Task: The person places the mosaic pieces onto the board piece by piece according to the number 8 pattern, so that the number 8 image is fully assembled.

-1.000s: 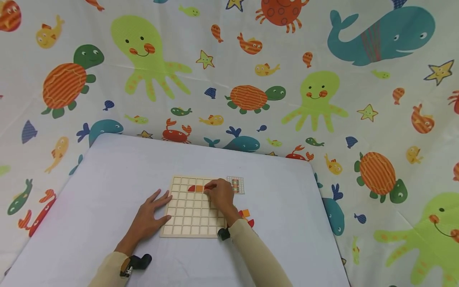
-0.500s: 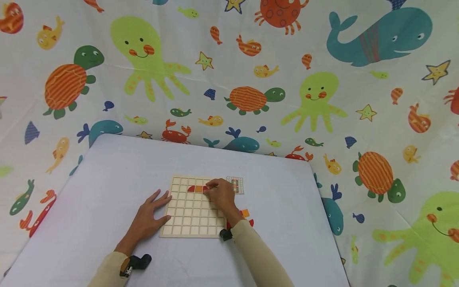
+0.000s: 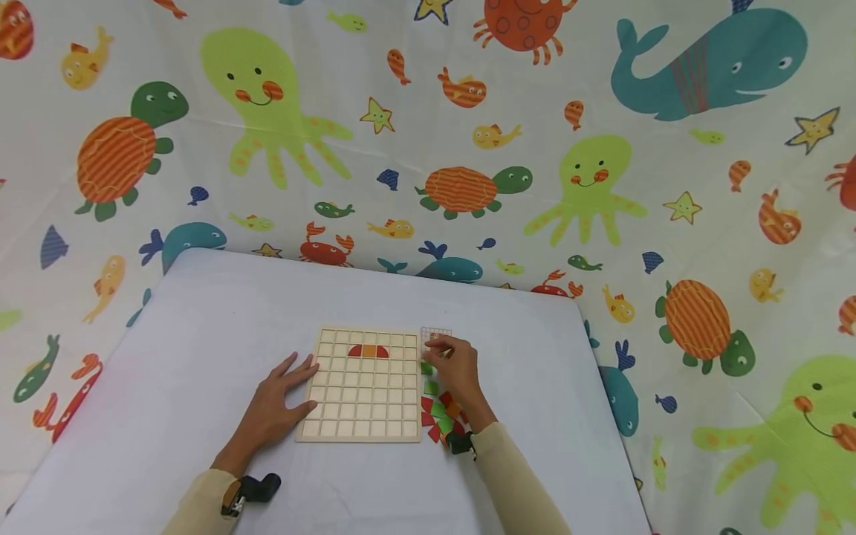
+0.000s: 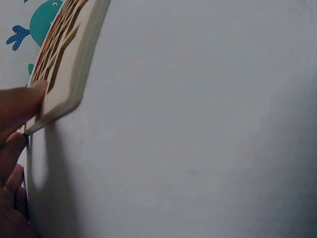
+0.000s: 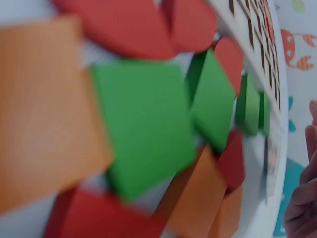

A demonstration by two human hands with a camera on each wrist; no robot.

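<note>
A wooden grid board [image 3: 364, 397] lies on the table. In its upper part, an orange square piece [image 3: 369, 351] sits between two rounded red pieces, the right one [image 3: 383, 351] in its own cell. My left hand [image 3: 276, 401] rests at the board's left side with fingers spread; in the left wrist view its thumb [image 4: 22, 106] touches the board's rim. My right hand [image 3: 458, 368] hovers just right of the board with loosely bent fingers, nothing showing between them. It partly covers a small printed grid card [image 3: 435, 332].
Right of the board lies a pile of loose red, orange and green pieces [image 3: 438, 409], with a green block [image 5: 148, 124] large in the right wrist view. White cloth [image 3: 548, 416] covers the table. Behind it hangs a curtain [image 3: 401, 148] with sea animals.
My right hand has let go of the rounded red piece in the board and moved right, over the card. More of the loose pieces now show. My left hand stays in place.
</note>
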